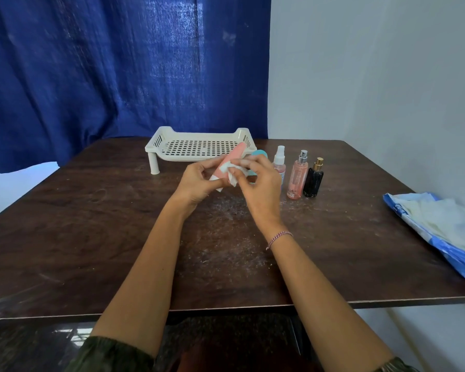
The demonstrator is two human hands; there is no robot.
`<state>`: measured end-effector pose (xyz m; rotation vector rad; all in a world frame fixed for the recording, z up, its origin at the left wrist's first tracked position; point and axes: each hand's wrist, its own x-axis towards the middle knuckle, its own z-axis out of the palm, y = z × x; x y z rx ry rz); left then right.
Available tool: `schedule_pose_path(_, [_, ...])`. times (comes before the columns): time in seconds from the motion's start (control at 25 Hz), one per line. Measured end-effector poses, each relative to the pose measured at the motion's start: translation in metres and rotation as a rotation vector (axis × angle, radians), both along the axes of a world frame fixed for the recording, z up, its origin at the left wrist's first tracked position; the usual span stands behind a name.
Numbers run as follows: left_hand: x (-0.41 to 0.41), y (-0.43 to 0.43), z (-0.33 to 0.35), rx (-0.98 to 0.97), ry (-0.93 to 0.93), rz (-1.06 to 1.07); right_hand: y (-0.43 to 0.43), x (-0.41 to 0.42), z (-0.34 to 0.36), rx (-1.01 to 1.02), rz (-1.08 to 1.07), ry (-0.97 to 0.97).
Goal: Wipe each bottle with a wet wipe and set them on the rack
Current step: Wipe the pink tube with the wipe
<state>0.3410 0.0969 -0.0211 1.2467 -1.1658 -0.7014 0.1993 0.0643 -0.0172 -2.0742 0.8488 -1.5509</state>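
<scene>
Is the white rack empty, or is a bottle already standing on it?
Empty. The rack's perforated floor shows bare; the pink bottle only overlaps it in view, held by the left hand.

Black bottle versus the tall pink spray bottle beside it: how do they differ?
The black bottle is opaque with a gold nozzle; the tall pink spray bottle is see-through with a silver nozzle. The black bottle is shorter than the tall pink spray bottle. Both stand upright on the table, side by side.
</scene>
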Motion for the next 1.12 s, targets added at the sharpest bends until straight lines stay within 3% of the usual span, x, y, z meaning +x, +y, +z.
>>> schedule_pose_path(0.16, [0.0, 0.002, 0.002, -0.043, -0.276, 0.159, 0.005, 0.0, 0.0, -0.112, 0.023, 0.203])
schedule_pose_path(0.28, [-0.002, 0.004, 0.005, -0.036, -0.357, 0.157, 0.003, -0.003, 0.001, -0.115, -0.019, 0.194])
schedule_pose_path(0.52, [-0.003, 0.007, 0.01, 0.016, -0.394, 0.113, -0.008, -0.01, 0.005, -0.046, -0.1, 0.013])
schedule_pose_path(0.76, [-0.004, 0.007, 0.01, 0.054, -0.42, 0.054, -0.023, -0.021, 0.009, 0.067, -0.204, -0.316])
schedule_pose_path(1.12, [-0.004, 0.007, 0.006, 0.027, -0.253, -0.039, -0.018, -0.019, 0.009, 0.073, -0.066, -0.335])
